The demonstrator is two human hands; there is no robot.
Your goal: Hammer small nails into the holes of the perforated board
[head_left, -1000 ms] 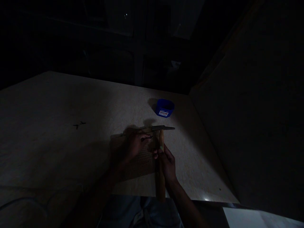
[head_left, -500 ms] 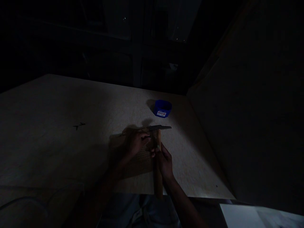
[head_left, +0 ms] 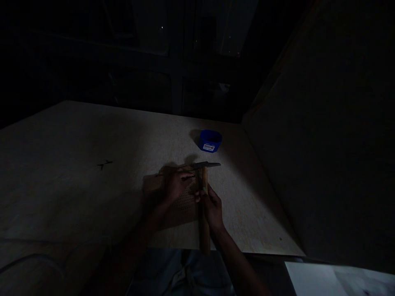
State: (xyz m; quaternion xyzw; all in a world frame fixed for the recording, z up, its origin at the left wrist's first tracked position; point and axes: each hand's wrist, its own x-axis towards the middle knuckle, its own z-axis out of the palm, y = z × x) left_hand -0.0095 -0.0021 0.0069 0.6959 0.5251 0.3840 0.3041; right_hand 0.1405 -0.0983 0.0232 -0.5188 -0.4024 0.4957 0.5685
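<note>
My right hand (head_left: 215, 209) is wrapped round the wooden handle of a hammer (head_left: 205, 230); its dark metal head lies at the far end of the handle. A brown board (head_left: 185, 216) with rows of small dark holes or dots lies flat under both hands. Over the board's upper part, my left hand (head_left: 176, 186) is closed in a pinch beside the hammer head. A small dark thing shows at its fingertips, too dim to name.
A blue plastic tub (head_left: 210, 141) with a white label stands beyond the hammer on the pale table (head_left: 129, 139). Several thin dark pieces (head_left: 105, 164) lie at the left. A dark upright panel (head_left: 324, 164) borders the right side. A cable (head_left: 33, 257) curves at lower left.
The hammer and my right hand appear slightly further left, along with a small shift of the whole view. Both hands keep almost the same pose.
</note>
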